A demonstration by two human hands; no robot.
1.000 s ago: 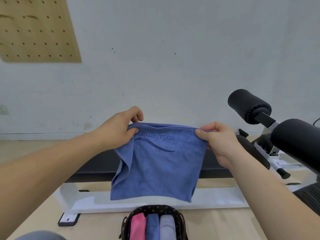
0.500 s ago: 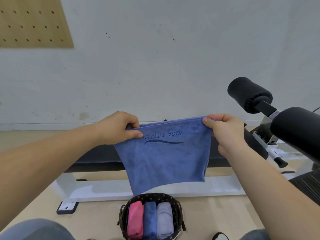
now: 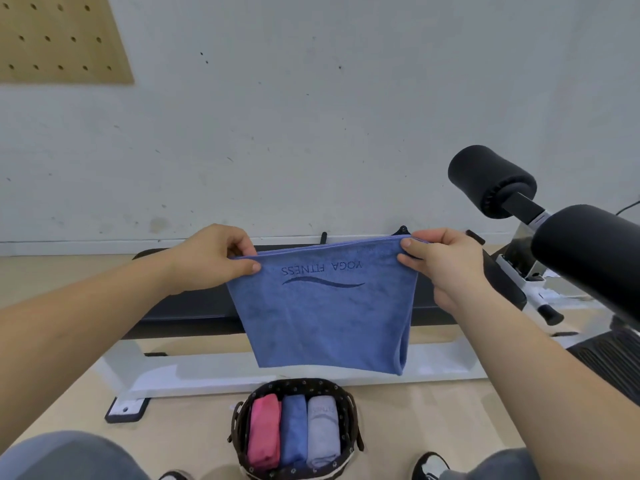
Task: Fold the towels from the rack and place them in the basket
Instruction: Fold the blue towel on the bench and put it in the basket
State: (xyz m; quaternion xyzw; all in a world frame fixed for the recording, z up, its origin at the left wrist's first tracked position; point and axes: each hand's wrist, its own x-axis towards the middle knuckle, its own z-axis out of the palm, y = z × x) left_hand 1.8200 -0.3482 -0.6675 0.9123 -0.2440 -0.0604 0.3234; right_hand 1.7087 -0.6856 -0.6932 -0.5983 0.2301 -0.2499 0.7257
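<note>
- Holding a blue towel up by its top edge, the person pinches one upper corner in the left hand and the other in the right hand. On each side the thumb is in front and the fingers curl behind the cloth.
- The towel hangs free in the air in front of a black padded bench, clear of the floor. It faces the person, and its printed words "YOGA FITNESS" read upside down.
- It appears to be doubled already, since a rounded fold shows along its lower right edge. At least one fold therefore seems to be done.
- The basket stands on the floor just below the hanging towel.
- Three folded towels already stand side by side in the basket: a pink towel on the left, a second blue towel in the middle and a pale grey towel on the right.
- By this count, three towels are finished and the one in hand is partway through its folding.
- As held, it is much wider than the bundles below. It likely needs further folding to match them before it goes down into the basket.
- The three bundles nearly fill the basket's width, so room for another looks tight.
- No other loose towel shows in view, and no rack can be made out for certain. Whether more towels remain after this one cannot be told.
</note>
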